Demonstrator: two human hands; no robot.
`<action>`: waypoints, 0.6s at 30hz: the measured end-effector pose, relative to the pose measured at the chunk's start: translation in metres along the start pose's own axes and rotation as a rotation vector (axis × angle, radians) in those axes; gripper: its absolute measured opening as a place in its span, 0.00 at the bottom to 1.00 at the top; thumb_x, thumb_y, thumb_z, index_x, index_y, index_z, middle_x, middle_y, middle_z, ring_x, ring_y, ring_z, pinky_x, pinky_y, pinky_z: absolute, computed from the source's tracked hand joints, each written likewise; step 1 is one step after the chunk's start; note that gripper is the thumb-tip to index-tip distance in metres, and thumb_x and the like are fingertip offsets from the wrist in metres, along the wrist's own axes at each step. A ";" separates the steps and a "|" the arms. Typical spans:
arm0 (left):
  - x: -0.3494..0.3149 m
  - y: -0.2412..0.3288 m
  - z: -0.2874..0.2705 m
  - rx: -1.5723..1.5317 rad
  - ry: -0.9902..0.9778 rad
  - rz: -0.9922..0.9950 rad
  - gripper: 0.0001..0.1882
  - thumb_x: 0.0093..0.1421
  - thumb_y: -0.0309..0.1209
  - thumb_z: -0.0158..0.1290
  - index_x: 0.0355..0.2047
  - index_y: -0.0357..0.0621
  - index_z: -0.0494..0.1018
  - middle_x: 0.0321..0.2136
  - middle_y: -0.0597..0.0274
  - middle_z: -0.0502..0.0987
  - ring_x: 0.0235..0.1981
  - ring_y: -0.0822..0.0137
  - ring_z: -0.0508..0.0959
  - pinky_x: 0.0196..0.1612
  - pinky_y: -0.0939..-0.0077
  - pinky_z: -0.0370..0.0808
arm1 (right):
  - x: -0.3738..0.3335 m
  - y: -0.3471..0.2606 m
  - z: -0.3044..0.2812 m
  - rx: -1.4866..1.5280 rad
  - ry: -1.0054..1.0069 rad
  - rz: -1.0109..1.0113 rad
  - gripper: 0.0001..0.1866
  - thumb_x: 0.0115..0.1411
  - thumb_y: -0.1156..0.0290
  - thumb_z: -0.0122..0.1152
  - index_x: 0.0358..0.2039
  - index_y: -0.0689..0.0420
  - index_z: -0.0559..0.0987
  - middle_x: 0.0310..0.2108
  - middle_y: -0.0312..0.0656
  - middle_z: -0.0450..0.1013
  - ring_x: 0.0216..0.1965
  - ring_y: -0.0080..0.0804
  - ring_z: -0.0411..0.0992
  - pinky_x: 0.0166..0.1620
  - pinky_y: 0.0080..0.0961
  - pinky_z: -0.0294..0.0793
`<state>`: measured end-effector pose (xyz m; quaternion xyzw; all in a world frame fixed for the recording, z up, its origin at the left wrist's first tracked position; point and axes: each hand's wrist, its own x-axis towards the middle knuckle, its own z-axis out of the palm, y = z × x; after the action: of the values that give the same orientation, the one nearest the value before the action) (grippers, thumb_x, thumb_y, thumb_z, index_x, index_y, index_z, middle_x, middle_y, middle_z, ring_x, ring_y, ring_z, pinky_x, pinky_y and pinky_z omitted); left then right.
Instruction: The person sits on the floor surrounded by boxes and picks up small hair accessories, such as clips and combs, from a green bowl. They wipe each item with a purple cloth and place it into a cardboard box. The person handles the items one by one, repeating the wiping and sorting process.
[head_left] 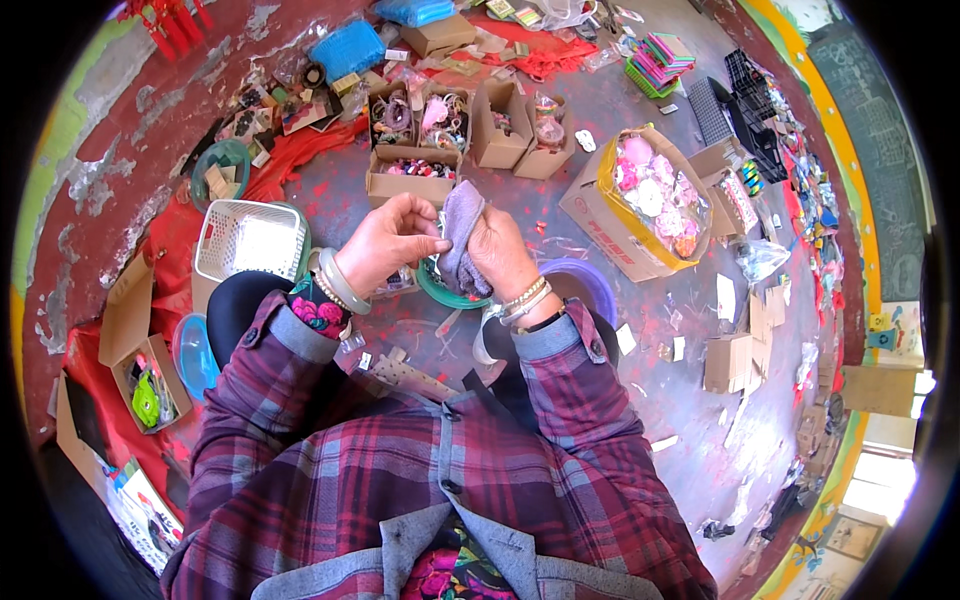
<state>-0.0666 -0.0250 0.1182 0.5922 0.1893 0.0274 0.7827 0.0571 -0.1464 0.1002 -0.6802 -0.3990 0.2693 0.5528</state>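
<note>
My right hand (pixel 503 255) is closed round a bunched grey-purple cloth (pixel 462 238), gripping its right side. Close by on the left, my left hand (pixel 388 243) has its thumb and fingers pinched together, pointing at the cloth's edge. Whatever lies between those fingertips is too small to make out. Under the cloth, a green bowl (pixel 436 288) shows in part. Just beyond both hands stands a cardboard box (pixel 410 183) of small coloured pieces.
A white basket (pixel 232 268) stands left of my knees, a purple basin (pixel 596 284) on the right. Farther right is a carton (pixel 612 222) of pink and white flowers. Open boxes (pixel 500 150) line the far side. Scraps and flattened cardboard (pixel 730 360) litter the right floor.
</note>
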 end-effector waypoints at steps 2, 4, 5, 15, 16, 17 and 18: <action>0.004 -0.006 0.001 0.049 0.044 0.164 0.14 0.50 0.21 0.51 0.37 0.39 0.63 0.29 0.65 0.70 0.30 0.77 0.71 0.34 0.83 0.69 | 0.000 -0.001 0.002 -0.039 -0.027 0.033 0.30 0.56 0.45 0.40 0.31 0.65 0.71 0.25 0.56 0.70 0.31 0.50 0.70 0.33 0.32 0.68; 0.004 -0.007 -0.001 0.024 0.018 0.161 0.14 0.50 0.20 0.51 0.37 0.39 0.63 0.29 0.65 0.70 0.29 0.77 0.71 0.33 0.83 0.70 | 0.000 -0.002 0.002 -0.066 -0.038 0.045 0.30 0.56 0.45 0.40 0.31 0.65 0.71 0.26 0.57 0.70 0.32 0.53 0.69 0.33 0.34 0.68; 0.002 -0.007 -0.006 -0.027 -0.028 0.078 0.14 0.49 0.19 0.51 0.36 0.39 0.64 0.29 0.65 0.70 0.29 0.77 0.71 0.33 0.82 0.70 | 0.000 -0.003 0.001 -0.075 -0.038 0.041 0.30 0.55 0.45 0.40 0.31 0.65 0.71 0.26 0.57 0.70 0.32 0.53 0.69 0.33 0.34 0.68; 0.025 -0.016 -0.021 -0.422 0.133 -0.011 0.05 0.55 0.23 0.48 0.33 0.41 0.68 0.27 0.65 0.73 0.27 0.76 0.72 0.28 0.85 0.69 | 0.006 -0.015 -0.073 0.352 0.471 0.006 0.20 0.60 0.58 0.36 0.28 0.61 0.71 0.23 0.45 0.71 0.27 0.37 0.72 0.29 0.30 0.71; 0.030 -0.018 -0.020 -0.434 0.132 -0.011 0.04 0.55 0.23 0.47 0.32 0.41 0.68 0.27 0.66 0.73 0.26 0.76 0.72 0.28 0.85 0.69 | -0.002 -0.028 -0.080 0.608 0.434 -0.026 0.19 0.60 0.56 0.39 0.34 0.59 0.70 0.27 0.42 0.72 0.30 0.31 0.72 0.32 0.26 0.72; 0.037 -0.020 -0.018 -0.443 0.128 -0.009 0.04 0.55 0.23 0.47 0.32 0.41 0.68 0.27 0.66 0.73 0.26 0.76 0.72 0.27 0.86 0.68 | -0.010 -0.041 -0.081 0.707 0.429 -0.010 0.19 0.60 0.56 0.39 0.34 0.59 0.70 0.27 0.42 0.71 0.30 0.31 0.72 0.31 0.26 0.72; 0.045 -0.023 -0.019 -0.452 0.125 -0.003 0.04 0.55 0.23 0.47 0.32 0.42 0.68 0.27 0.66 0.73 0.26 0.76 0.71 0.27 0.86 0.68 | -0.018 -0.053 -0.081 0.805 0.422 0.002 0.19 0.60 0.55 0.39 0.34 0.58 0.70 0.27 0.42 0.71 0.29 0.31 0.72 0.31 0.27 0.72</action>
<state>-0.0351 -0.0022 0.0805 0.3990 0.2272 0.1044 0.8822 0.1002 -0.2015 0.1701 -0.4512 -0.1407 0.2591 0.8423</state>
